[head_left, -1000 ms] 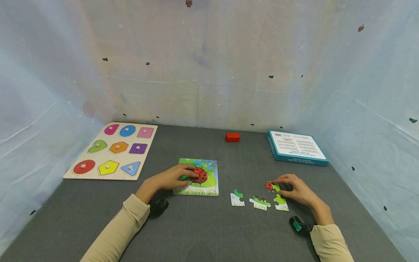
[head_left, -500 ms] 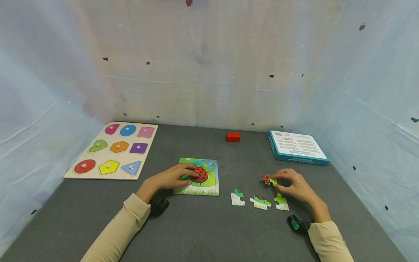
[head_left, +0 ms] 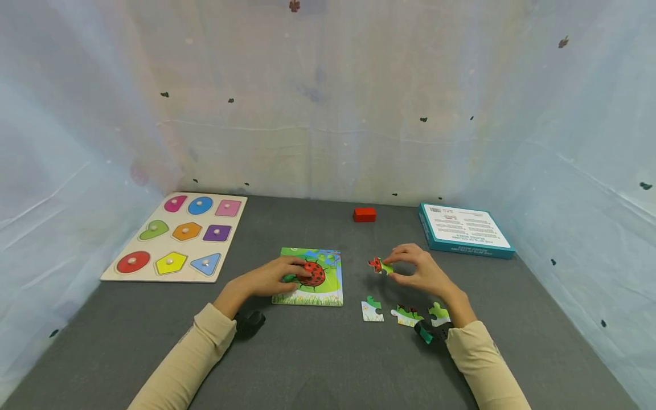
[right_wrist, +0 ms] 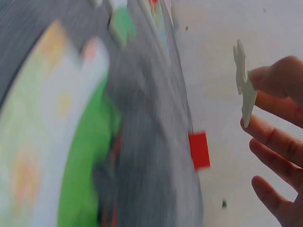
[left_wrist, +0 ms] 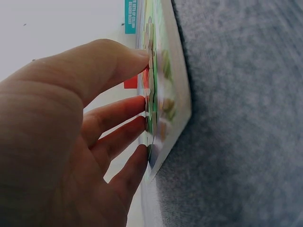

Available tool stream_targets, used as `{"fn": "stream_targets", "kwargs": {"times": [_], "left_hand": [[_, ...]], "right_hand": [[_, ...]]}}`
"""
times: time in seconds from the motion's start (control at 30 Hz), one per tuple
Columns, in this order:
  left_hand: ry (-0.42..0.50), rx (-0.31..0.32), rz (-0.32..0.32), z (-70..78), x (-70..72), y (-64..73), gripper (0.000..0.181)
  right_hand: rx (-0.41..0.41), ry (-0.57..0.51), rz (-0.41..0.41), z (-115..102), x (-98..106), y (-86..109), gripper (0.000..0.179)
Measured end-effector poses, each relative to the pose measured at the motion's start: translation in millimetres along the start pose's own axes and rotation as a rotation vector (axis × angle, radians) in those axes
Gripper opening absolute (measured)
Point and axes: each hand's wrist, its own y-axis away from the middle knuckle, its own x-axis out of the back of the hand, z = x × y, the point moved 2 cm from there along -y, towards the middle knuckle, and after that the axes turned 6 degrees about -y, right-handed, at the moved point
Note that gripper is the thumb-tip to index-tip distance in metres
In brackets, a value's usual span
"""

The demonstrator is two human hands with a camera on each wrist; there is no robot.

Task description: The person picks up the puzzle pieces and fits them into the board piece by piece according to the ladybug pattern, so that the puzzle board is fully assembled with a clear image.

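Observation:
My left hand (head_left: 266, 277) rests on a ladybug jigsaw puzzle (head_left: 332, 289) in the head view. Its fingertips and thumb touch the picture, as the left wrist view also shows, and cover part of the ladybug. To the right, my right hand (head_left: 425, 273) pinches a red and green puzzle piece (head_left: 380, 265) between thumb and fingers, held above the table. In the right wrist view the held puzzle piece (right_wrist: 248, 94) is seen on its pale side and edge. Three loose pieces lie below: a left one (head_left: 371, 312), a middle one (head_left: 405, 316) and a right one (head_left: 438, 312), partly behind the wrist strap.
A wooden shape board (head_left: 192, 246) with knobbed pieces lies at the left. A red block (head_left: 364, 214) sits at the back, and a teal box (head_left: 468, 230) with a white label lies at the back right. Translucent sheeting (head_left: 318, 114) borders the dark table (head_left: 318, 353).
My right hand has lifted the red and green puzzle piece off the table and carried it left toward the ladybug puzzle. My left hand has stayed in place.

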Motion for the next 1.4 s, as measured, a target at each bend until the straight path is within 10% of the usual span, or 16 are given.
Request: {"fn": "stream_targets", "kwargs": {"times": [0.5, 1.4], "left_hand": [[0.005, 0.008, -0.003, -1.0, -1.6, -0.8, 0.034], [-0.059, -0.040, 0.035, -1.3, -4.5, -2.5, 0.042]], "right_hand": [[0.059, 0.040, -0.169, -25, -66, -61.2, 0.019], [0.045, 0.147, -0.182, -28, -98, -64.3, 0.017]]}}
